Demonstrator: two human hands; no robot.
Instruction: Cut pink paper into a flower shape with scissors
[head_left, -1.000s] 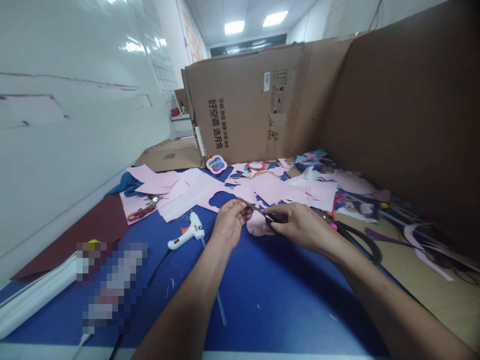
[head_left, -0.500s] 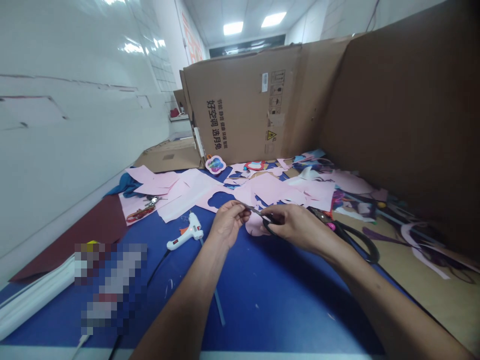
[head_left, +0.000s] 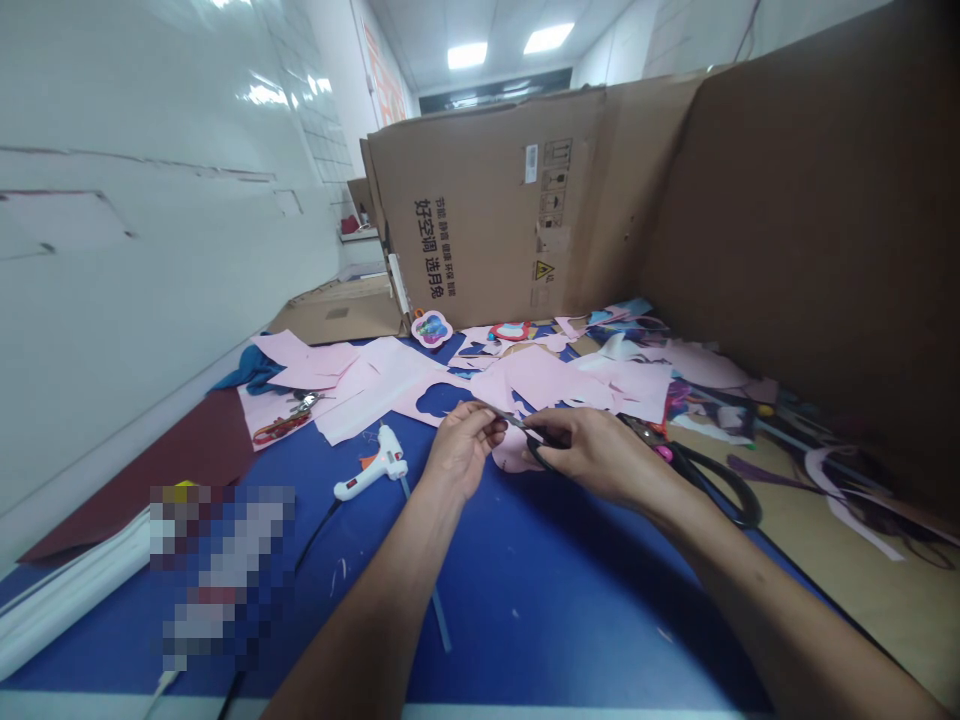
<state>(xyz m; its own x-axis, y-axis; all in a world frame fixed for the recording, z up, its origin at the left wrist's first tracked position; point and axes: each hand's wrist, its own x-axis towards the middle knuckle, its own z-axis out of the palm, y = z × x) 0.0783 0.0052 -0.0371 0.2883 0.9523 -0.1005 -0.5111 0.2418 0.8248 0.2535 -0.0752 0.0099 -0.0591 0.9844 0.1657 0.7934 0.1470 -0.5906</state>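
My right hand (head_left: 589, 450) grips a small pair of scissors (head_left: 541, 450) by its dark handles. Their thin blades point left, towards the fingertips of my left hand (head_left: 466, 445). Those left fingers are closed in a pinch near the blade tips; what is between them is too small to make out. Just below the scissors a rounded pink piece (head_left: 511, 456) shows, partly covered by the hands. Behind both hands lie pink sheets (head_left: 555, 378), some with shapes cut out.
A white glue gun (head_left: 375, 468) lies left of my hands on the blue table (head_left: 525, 620). Larger black-handled scissors (head_left: 724, 485) rest to the right. Cardboard walls (head_left: 487, 220) stand at the back and right. A flower-shaped badge (head_left: 432, 329) leans against the back one.
My left hand has turned slightly and shifted a little to the right, its fingers still pinched. The right hand and scissors have hardly moved.
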